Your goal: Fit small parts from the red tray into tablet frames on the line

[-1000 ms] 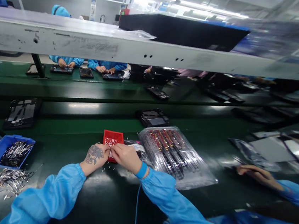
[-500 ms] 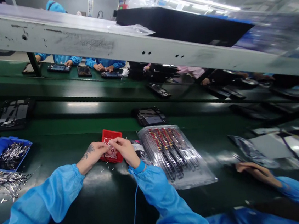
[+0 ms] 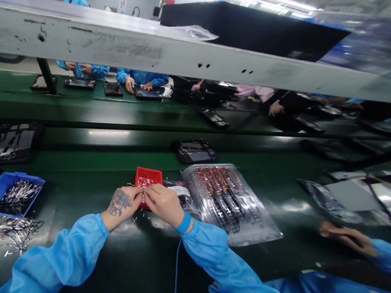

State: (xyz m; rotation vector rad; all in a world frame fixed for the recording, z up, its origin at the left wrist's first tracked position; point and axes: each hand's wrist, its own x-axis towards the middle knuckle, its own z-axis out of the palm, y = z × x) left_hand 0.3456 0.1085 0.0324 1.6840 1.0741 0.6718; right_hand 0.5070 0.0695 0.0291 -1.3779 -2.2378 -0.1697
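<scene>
My left hand (image 3: 122,203) and my right hand (image 3: 164,203) meet fingertip to fingertip over the near edge of a small red tray (image 3: 148,175) that holds tiny white parts. Both hands are pinched closed on something too small to make out. Loose white bits lie scattered on the green bench (image 3: 130,260) around them. A blue wrist strap with a cord (image 3: 176,272) hangs from my right wrist. Just right of my right hand lies a clear plastic blister pack (image 3: 227,199) of red and black parts.
A blue bin (image 3: 8,193) of metal pieces and a loose metal pile (image 3: 10,231) lie at the left. Dark device trays (image 3: 194,151) ride the conveyor. A co-worker's hand (image 3: 348,237) rests at the right. Other workers' hands (image 3: 136,85) are across the line under a grey beam (image 3: 179,59).
My hands have drawn back slightly toward the tray's near edge and stay pinched together. The co-worker's hand at the right has shifted a little right and lower.
</scene>
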